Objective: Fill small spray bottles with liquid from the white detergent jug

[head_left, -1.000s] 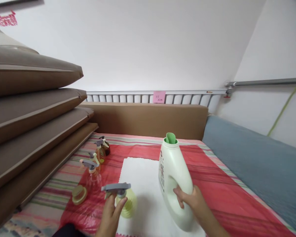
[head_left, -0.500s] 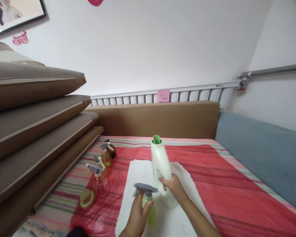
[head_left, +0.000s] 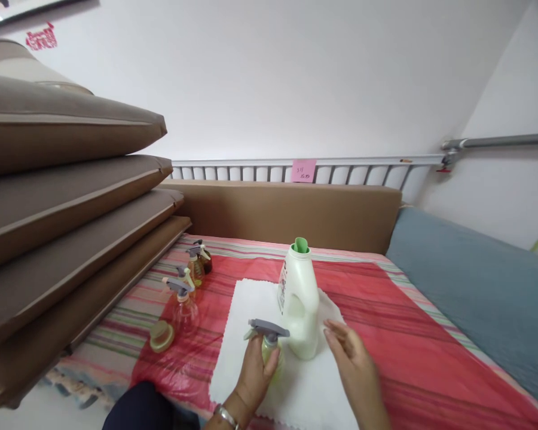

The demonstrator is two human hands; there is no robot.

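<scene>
- The left hand (head_left: pixel 256 373) is wrapped around a small yellow-green spray bottle (head_left: pixel 269 352) with a grey trigger head; its fingers are clenched on the bottle's body, which stands on the white cloth (head_left: pixel 246 310) at the near middle of the scene.
- The right hand (head_left: pixel 352 364) hovers just right of the white detergent jug (head_left: pixel 299 310) — fingers released and spread, holding nothing, apart from the jug.
- The jug stands upright on the cloth, just beyond and to the right of the spray bottle, with its green spout (head_left: pixel 300 245) uncapped at the top.
- The cloth lies on a red plastic sheet (head_left: pixel 385 334) spread over a striped cover (head_left: pixel 116 325).
- Left of the cloth, on the red sheet — a clear spray bottle (head_left: pixel 183 307) with a round tan lid (head_left: pixel 161 336) just beside it, and more small spray bottles (head_left: pixel 196 266) farther back.
- Stacked brown cushions (head_left: pixel 67 197) fill the left side; a blue cushion (head_left: pixel 475 298) lies on the right.
- A pink note (head_left: pixel 303 171) sticks to the white railing (head_left: pixel 233 170) at the far wall.
</scene>
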